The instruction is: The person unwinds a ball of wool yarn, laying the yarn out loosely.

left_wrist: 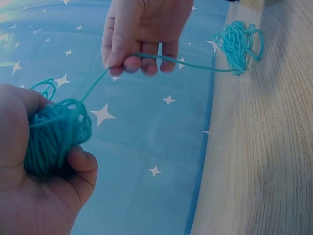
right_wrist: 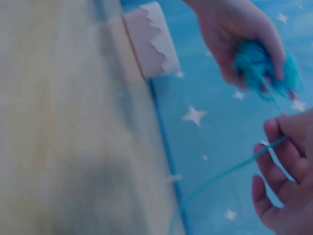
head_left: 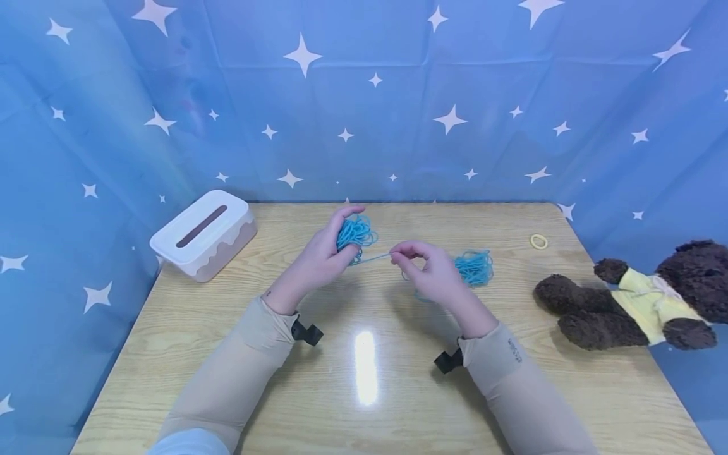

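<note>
A wound bundle of blue yarn (head_left: 356, 232) sits in the left hand (head_left: 318, 260), held above the bench (head_left: 409, 411), with thumb and fingers curled round its sides and loops poking out past them. A taut strand (head_left: 375, 258) runs from it to the right hand (head_left: 433, 276), where thumb and forefinger pinch it; the other fingers are loosely bent. A loose pile of the same yarn (head_left: 475, 268) lies on the bench just beyond the right hand, partly hidden by it in the head view.

The left wrist view shows what the head view mostly covers: turns wrapped round the bundle, and the strand carrying on past the pinch, across the right hand's fingers, to the pile. The right wrist view shows the strand trailing from the pinch toward the bench.

Farther out, a lidded box with a slot (head_left: 227, 243) stands at the bench's far left corner; the right wrist view catches only part of its side. Only the head view shows the yellow ring (head_left: 538, 241) beyond the pile and the brown plush bear (head_left: 603, 319) lying at the right edge. A starry blue curtain (head_left: 370, 104) hangs behind.
</note>
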Demonstrator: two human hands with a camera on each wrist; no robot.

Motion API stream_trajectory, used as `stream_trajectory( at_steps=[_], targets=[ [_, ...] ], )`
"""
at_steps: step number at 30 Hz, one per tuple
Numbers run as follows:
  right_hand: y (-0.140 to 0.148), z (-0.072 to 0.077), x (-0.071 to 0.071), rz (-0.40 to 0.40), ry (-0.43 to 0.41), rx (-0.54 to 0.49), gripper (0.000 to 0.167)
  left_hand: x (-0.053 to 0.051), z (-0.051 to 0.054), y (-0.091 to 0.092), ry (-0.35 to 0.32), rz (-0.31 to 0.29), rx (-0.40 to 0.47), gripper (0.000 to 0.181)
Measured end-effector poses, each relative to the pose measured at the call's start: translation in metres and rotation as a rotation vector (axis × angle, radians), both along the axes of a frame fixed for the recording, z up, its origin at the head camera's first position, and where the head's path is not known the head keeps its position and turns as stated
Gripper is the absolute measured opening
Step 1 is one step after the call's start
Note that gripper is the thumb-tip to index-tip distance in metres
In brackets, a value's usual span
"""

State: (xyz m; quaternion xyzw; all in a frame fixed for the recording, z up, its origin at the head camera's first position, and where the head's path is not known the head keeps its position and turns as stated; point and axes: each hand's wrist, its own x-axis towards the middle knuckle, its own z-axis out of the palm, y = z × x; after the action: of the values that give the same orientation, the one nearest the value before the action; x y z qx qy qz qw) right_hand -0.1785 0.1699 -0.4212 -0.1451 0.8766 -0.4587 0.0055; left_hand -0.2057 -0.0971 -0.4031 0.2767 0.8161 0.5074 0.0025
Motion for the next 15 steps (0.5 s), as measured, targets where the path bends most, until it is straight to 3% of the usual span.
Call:
stream_trajectory(
  at_steps=[5, 15],
  targets=[
    [0.027, 0.012, -0.007, -0.048, 0.022, 0.014, 0.03, -0.001, 0.0, 0.0, -0.002, -0.007, -0.004, 0.07],
    [0.073, 0.029, -0.012, -0.229, 0.205, -0.021, 0.033, -0.002, -0.001, -0.002, 0.005, 0.03, -0.027, 0.073]
  ],
)
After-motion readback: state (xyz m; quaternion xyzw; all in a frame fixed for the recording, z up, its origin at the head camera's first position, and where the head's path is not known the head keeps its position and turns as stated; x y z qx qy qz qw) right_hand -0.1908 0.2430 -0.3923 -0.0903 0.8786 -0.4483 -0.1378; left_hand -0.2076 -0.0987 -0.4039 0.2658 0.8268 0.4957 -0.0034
